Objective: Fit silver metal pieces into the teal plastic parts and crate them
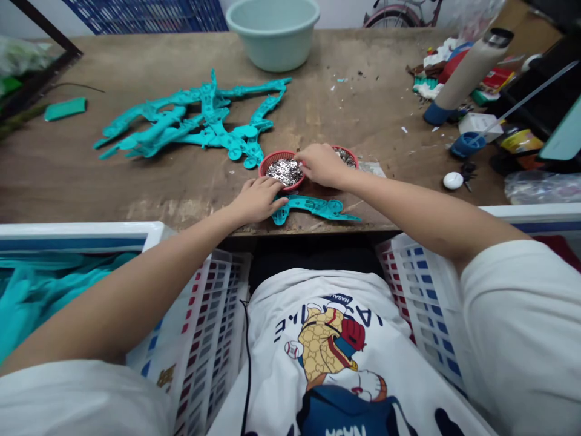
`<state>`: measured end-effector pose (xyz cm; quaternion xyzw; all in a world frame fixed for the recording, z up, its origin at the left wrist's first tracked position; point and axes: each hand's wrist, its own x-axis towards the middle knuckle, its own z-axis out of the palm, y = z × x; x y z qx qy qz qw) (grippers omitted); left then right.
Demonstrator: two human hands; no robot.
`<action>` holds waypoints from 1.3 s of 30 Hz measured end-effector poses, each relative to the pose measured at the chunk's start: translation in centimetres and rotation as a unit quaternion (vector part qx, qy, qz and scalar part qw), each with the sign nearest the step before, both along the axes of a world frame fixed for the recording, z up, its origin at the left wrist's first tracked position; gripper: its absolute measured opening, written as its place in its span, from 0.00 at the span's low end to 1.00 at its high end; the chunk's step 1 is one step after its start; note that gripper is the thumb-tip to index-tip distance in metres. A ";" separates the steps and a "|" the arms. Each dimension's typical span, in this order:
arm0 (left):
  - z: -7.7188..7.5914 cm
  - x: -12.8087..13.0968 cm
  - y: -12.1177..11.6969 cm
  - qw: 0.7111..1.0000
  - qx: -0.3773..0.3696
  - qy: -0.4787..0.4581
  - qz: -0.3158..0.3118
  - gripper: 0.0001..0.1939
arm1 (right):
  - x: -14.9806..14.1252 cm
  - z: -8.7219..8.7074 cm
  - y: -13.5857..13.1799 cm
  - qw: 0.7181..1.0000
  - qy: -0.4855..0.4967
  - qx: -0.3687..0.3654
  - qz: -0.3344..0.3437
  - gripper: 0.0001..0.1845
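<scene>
The left hand (pixel 255 201) lies palm down, fingers loosely spread at the near rim of a red plastic basket (pixel 262 169) of small metal pieces (pixel 283 172), its thumb at one end of a turquoise plastic part (pixel 318 206) near the desk's (pixel 363 112) front edge. The right hand (pixel 321 165) curls over the basket's right side, partly hiding a second red basket (pixel 356 160); whether its fingertips grip anything, I cannot tell.

- Small pieces (pixel 284 172): shiny metal
- Red baskets (pixel 262 171): plastic
- Turquoise parts (pixel 209 97): smooth moulded plastic
- Table (pixel 54 175): worn, scuffed wood, matt
- Basin (pixel 276 48): smooth plastic
- Bottle (pixel 469 75): matt body, glossy cap (pixel 499 37)
- Shirt (pixel 408 369): matt cloth
</scene>
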<state>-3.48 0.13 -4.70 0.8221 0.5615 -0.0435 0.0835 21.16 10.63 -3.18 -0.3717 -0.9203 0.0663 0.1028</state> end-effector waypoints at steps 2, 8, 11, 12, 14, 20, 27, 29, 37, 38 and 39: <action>0.1 -0.2 0.2 1.000 -0.005 -0.007 -0.006 0.28 | -0.1 0.0 -0.7 0.997 -0.065 -0.010 0.039 0.24; -0.8 -1.7 1.5 0.994 0.032 -0.109 0.004 0.25 | -0.4 0.1 -2.1 0.987 -0.131 -0.019 0.094 0.22; -1.5 -2.4 2.2 0.971 0.085 -0.214 0.057 0.25 | -0.2 -0.2 -1.8 0.991 -0.093 -0.012 0.099 0.21; -1.6 -2.5 2.3 0.961 0.098 -0.246 0.075 0.25 | -0.1 -0.3 -1.6 0.993 -0.073 -0.011 0.097 0.21; -1.7 -2.6 2.5 0.939 0.112 -0.308 0.108 0.22 | -0.1 -0.7 -1.3 0.996 -0.027 -0.014 0.089 0.20; -0.4 -0.7 1.7 0.845 0.139 -0.493 0.151 0.07 | -0.9 -0.9 -1.3 0.975 0.181 -0.050 0.116 0.21; 1.1 0.8 -0.1 0.828 0.151 -0.527 0.118 0.10 | -1.2 -0.7 -1.3 0.937 0.316 -0.058 0.135 0.15; 1.1 1.0 -0.3 0.826 0.139 -0.533 0.116 0.11 | -1.1 -0.6 -1.1 0.937 0.317 -0.057 0.138 0.12; 1.1 1.9 -0.3 0.770 0.098 -0.618 0.125 0.14 | -0.4 0.7 -1.6 0.942 0.305 -0.030 0.136 0.11; 1.1 2.0 -0.3 0.771 0.100 -0.615 0.128 0.14 | -0.4 0.8 -1.7 0.943 0.301 -0.027 0.138 0.11; 1.1 2.0 -0.3 0.776 0.106 -0.609 0.128 0.13 | -0.4 0.9 -1.8 0.944 0.299 -0.025 0.141 0.12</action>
